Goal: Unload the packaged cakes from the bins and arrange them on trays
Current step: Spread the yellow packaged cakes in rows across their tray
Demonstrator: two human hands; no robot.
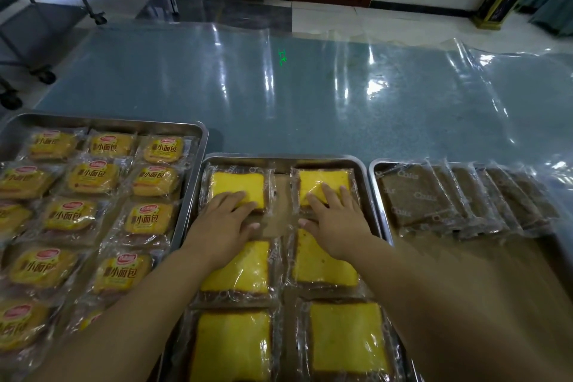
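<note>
A steel middle tray (pixel 280 159) holds several clear-wrapped yellow sponge cakes in two columns. My left hand (pixel 221 220) lies flat with straight fingers on the far-left cake (pixel 237 184). My right hand (pixel 333 220) presses flat on the far-right cake (pixel 324 178). More yellow cakes (pixel 344 335) sit nearer me in the same tray, partly under my forearms.
On the left, a larger tray (pixel 198 133) is filled with several small printed bread packets (pixel 93 177). A right tray (pixel 376 177) holds several brown cake packets (pixel 421 198) leaning in a row. Clear plastic sheeting covers the table (pixel 294 96). A wheeled rack (pixel 46 40) stands at the far left.
</note>
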